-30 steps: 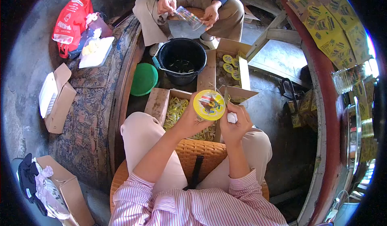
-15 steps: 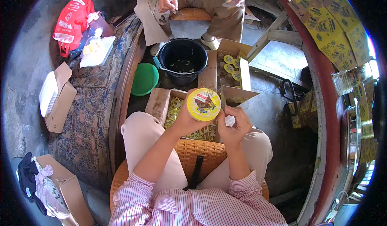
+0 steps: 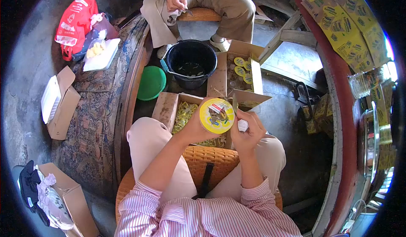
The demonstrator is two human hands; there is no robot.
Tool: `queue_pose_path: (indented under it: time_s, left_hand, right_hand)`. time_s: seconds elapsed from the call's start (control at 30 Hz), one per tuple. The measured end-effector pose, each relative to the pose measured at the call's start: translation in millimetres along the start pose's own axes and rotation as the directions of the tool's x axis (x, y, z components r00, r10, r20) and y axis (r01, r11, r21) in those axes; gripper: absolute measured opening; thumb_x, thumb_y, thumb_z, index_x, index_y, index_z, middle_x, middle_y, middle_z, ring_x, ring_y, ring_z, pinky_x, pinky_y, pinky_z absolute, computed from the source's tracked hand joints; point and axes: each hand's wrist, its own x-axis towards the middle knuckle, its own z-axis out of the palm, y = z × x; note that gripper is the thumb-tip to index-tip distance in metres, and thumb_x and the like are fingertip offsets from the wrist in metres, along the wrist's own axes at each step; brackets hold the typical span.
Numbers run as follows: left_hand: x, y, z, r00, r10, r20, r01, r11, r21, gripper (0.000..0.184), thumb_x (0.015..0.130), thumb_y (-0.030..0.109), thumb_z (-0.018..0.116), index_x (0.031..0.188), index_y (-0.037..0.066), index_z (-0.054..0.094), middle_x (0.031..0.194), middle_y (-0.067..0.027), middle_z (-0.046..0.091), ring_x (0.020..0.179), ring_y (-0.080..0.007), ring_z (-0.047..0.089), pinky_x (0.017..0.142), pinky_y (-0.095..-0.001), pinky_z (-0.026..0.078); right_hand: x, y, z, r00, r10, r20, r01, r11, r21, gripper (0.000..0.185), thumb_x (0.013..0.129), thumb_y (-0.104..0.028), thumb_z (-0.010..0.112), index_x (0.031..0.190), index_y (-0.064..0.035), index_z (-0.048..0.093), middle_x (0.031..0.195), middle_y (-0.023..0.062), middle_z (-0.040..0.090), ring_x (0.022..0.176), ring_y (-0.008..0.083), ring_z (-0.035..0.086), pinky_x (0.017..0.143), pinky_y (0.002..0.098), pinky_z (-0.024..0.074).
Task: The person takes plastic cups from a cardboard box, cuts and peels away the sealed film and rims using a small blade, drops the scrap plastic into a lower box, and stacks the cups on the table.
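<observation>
The left hand (image 3: 193, 126) curls around a yellow-topped cup (image 3: 217, 116) above the near carton (image 3: 165, 108); the right hand (image 3: 248, 132) grips a white-handled knife (image 3: 242, 125), its blade beside the rim, contact unclear. The cup's printed top is still on. Cut-looking yellow strips (image 3: 182, 117) already lie in that carton, yellow discs (image 3: 239, 62) in the farther carton (image 3: 218, 78).

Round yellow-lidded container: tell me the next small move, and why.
I would probably turn the round yellow-lidded container slightly with the left hand that grips it: the right hand holds a narrow grey blade beside the container's rim, though whether it touches is unclear.
</observation>
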Motion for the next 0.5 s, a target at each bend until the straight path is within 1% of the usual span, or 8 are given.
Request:
queue_pose_path:
  time_s: [0.1,0.2,0.27,0.3,0.37,0.4,0.47,0.5]
  left_hand:
    - [-1,-3,-2,0.999,-0.019,0.040,0.019,1.000,-0.009,0.077,0.057,0.003,0.077,0.122,0.005,0.036,0.116,-0.0074,0.049,0.106,-0.0153,0.048,0.092,-0.0303,0.040]
    - [-2,-8,-2,0.999,-0.005,0.040,0.009,0.996,-0.086,0.078,0.056,0.002,0.076,0.122,0.005,0.035,0.117,-0.0073,0.048,0.107,-0.0152,0.048,0.092,-0.0306,0.039]
    - [-2,-14,-3,0.999,-0.032,0.019,0.033,0.997,-0.067,0.072,0.057,0.003,0.074,0.119,0.004,0.037,0.112,-0.0068,0.049,0.103,-0.0143,0.049,0.089,-0.0283,0.040]
    - [0,-11,-3,0.999,-0.046,0.009,0.046,0.997,-0.059,0.070,0.058,0.003,0.073,0.118,0.004,0.038,0.110,-0.0066,0.049,0.102,-0.0138,0.049,0.088,-0.0272,0.040]
    - [1,-2,-1,0.999,-0.029,-0.043,0.025,0.996,-0.090,0.071,0.058,0.003,0.072,0.119,0.004,0.035,0.110,-0.0071,0.048,0.101,-0.0144,0.049,0.087,-0.0277,0.040]
    - [2,3,-1,0.997,-0.022,-0.071,0.014,0.994,-0.105,0.072,0.058,0.003,0.072,0.119,0.004,0.033,0.110,-0.0074,0.048,0.101,-0.0146,0.049,0.087,-0.0279,0.040]
    - [1,3,-5,0.996,0.006,-0.087,-0.011,0.999,-0.052,0.074,0.060,0.002,0.071,0.121,0.005,0.029,0.109,-0.0082,0.047,0.101,-0.0153,0.049,0.087,-0.0284,0.041]
    - [1,2,-8,0.995,0.020,-0.095,-0.023,0.999,-0.025,0.074,0.061,0.002,0.070,0.121,0.005,0.027,0.109,-0.0086,0.047,0.101,-0.0156,0.049,0.087,-0.0286,0.041]
  right_hand:
    - [1,1,0,1.000,-0.005,0.000,0.005,1.000,0.011,0.017,0.063,0.007,0.066,0.079,0.0011,0.063,0.066,0.0102,0.060,0.057,0.0150,0.057,0.052,0.0237,0.0428]
    - [0,0,1,0.999,0.029,-0.024,-0.028,0.999,0.022,0.016,0.064,0.007,0.066,0.078,0.0004,0.062,0.066,0.0093,0.060,0.057,0.0137,0.055,0.052,0.0235,0.0419]
    - [-2,2,0,0.998,0.059,-0.031,-0.058,0.998,0.027,0.015,0.065,0.007,0.066,0.078,-0.0002,0.062,0.066,0.0086,0.060,0.057,0.0127,0.054,0.052,0.0234,0.0412]
    - [-1,2,-1,0.998,0.056,-0.026,-0.056,0.998,0.016,0.015,0.065,0.007,0.066,0.078,-0.0001,0.062,0.068,0.0095,0.061,0.057,0.0143,0.056,0.053,0.0236,0.0429]
    - [-1,2,-2,0.998,0.052,-0.018,-0.052,0.999,-0.006,0.016,0.064,0.007,0.065,0.079,0.0001,0.062,0.071,0.0114,0.062,0.059,0.0175,0.059,0.054,0.0239,0.0463]
    - [0,1,-2,0.997,0.071,-0.020,-0.071,0.997,-0.002,0.016,0.065,0.007,0.065,0.079,0.0000,0.062,0.071,0.0115,0.062,0.059,0.0173,0.059,0.054,0.0239,0.0463]
    - [0,1,-2,0.994,0.108,-0.025,-0.108,0.994,0.007,0.015,0.066,0.006,0.065,0.079,-0.0002,0.062,0.071,0.0117,0.062,0.059,0.0171,0.060,0.054,0.0240,0.0462]
    - [0,3,-2,0.988,0.151,0.011,-0.151,0.989,0.004,0.016,0.066,0.005,0.065,0.081,-0.0001,0.062,0.071,0.0112,0.062,0.059,0.0164,0.059,0.054,0.0241,0.0464]
